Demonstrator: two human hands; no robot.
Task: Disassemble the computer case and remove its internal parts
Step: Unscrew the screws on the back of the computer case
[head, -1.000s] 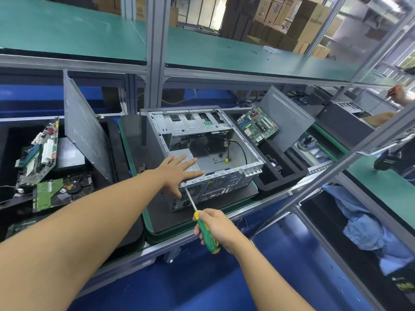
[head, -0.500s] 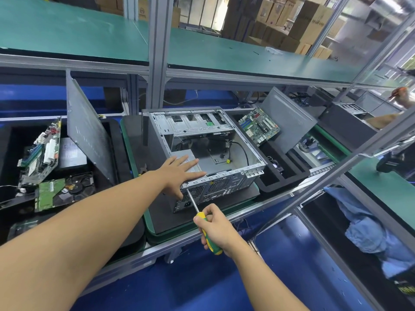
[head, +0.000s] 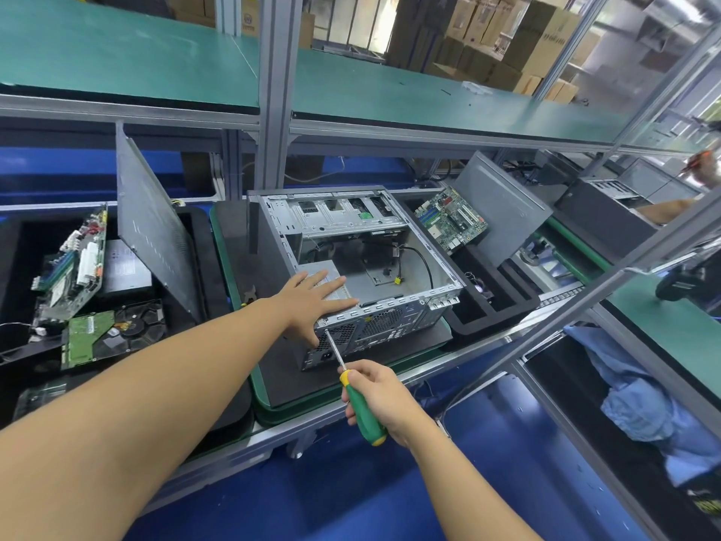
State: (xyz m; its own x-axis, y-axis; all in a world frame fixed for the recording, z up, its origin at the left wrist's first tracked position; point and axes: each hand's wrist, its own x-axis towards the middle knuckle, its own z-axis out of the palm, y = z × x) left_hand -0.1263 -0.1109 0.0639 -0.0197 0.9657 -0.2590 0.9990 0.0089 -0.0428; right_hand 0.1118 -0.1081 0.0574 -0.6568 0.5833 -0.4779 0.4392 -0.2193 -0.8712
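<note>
A person's left hand [head: 316, 298] lies flat, gripping nothing, steadying the opened computer case [head: 363, 267] mid-desk, while the right hand [head: 380, 400] grips a screwdriver [head: 353, 388] at its near rear panel

The right hand [head: 384, 400] has slid further down the screwdriver [head: 361, 404] handle.

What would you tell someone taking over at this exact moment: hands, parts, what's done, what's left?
Left hand: flat, open, on the power supply, bracing the computer case.
Right hand: gripping the green screwdriver, tip at a screw on the case's rear panel near the top left corner.
Done: side panel off and leaning left; motherboard out in the right foam tray; hard drive lying on the left.
Left: likely finish the rear screws, lift out the power supply, clear the loose cables.
</note>
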